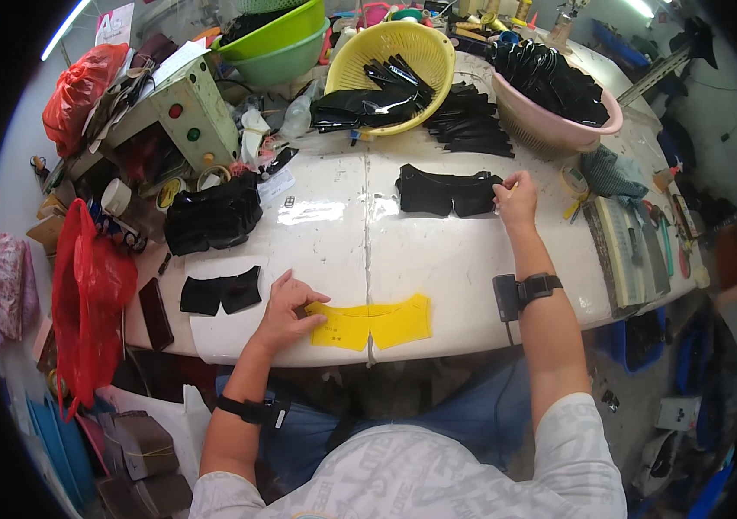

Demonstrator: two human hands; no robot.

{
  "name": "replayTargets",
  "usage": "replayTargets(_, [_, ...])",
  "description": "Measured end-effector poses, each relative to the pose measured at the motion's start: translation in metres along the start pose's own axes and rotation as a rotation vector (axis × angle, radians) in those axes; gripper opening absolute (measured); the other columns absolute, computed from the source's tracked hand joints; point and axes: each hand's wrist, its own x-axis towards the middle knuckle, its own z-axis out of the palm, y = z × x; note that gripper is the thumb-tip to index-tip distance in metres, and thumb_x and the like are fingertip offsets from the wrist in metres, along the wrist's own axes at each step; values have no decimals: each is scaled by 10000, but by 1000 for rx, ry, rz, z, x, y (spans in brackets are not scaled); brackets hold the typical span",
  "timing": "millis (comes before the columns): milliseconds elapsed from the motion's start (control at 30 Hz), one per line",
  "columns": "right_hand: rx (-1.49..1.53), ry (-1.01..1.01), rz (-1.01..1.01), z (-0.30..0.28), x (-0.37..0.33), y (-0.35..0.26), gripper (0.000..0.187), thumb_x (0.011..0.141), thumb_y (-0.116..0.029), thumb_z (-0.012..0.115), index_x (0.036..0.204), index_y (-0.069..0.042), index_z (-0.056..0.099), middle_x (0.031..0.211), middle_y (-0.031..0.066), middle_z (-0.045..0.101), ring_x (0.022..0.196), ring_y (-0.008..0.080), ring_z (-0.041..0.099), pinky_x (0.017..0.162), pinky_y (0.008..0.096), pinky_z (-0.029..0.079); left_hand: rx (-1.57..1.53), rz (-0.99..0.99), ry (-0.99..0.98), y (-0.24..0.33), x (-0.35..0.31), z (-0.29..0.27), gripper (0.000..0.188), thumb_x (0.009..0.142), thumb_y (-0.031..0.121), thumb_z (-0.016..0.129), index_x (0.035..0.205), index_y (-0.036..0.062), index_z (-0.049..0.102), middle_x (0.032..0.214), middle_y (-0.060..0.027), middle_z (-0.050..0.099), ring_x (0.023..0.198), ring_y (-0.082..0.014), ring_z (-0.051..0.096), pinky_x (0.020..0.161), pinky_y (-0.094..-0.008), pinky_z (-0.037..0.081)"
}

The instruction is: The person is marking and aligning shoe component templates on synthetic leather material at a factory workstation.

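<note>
My left hand [286, 311] is at the table's near edge, its fingers apart. Its thumb and forefinger rest at the left end of a flat yellow template [342, 329] with a notched lower edge. Left of that hand lies a black cut piece [220, 291] of similar notched shape. Farther off, my right hand [517, 203] is closed in a pinch at the right end of a small stack of black pieces [448, 194]. A thin pale pen-like stick shows between its fingertips; its tip is hard to make out.
A thicker black stack [213, 214] sits left. Behind stand a yellow basket [390, 39] and a pink basin [531, 125] with glossy black pieces. A metal control box [186, 112], red bag [83, 294], dark phone-like slab [156, 314] and tape roll [572, 179] flank the white table [316, 251].
</note>
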Motion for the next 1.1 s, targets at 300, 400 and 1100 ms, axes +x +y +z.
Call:
replayTargets(300, [-160, 74, -146, -8, -42, -6, 202, 915, -127, 741, 925, -19, 570, 771, 120, 655, 710, 217, 695, 692, 360, 554, 14, -46, -37, 4, -4, -5, 252, 741, 156, 807, 989, 125, 770, 864, 12, 613, 943, -179, 609, 1262, -538, 171])
replayTargets(400, [181, -181, -16, -7, -122, -42, 206, 952, -139, 717, 881, -2, 581, 778, 73, 632, 681, 153, 628, 684, 307, 539, 25, -63, -29, -2, -11, -9, 241, 743, 154, 804, 983, 147, 774, 858, 17, 616, 873, -180, 598, 1253, -534, 201])
replayTargets(1100, [381, -386, 133, -19, -242, -30, 68, 979, -74, 666, 963, -11, 644, 741, -14, 570, 576, 44, 498, 532, 201, 404, 829, -659, 555, -66, -67, -153, 468, 804, 314, 838, 1201, 98, 715, 1210, -136, 700, 1158, -326, 655, 1011, -452, 515])
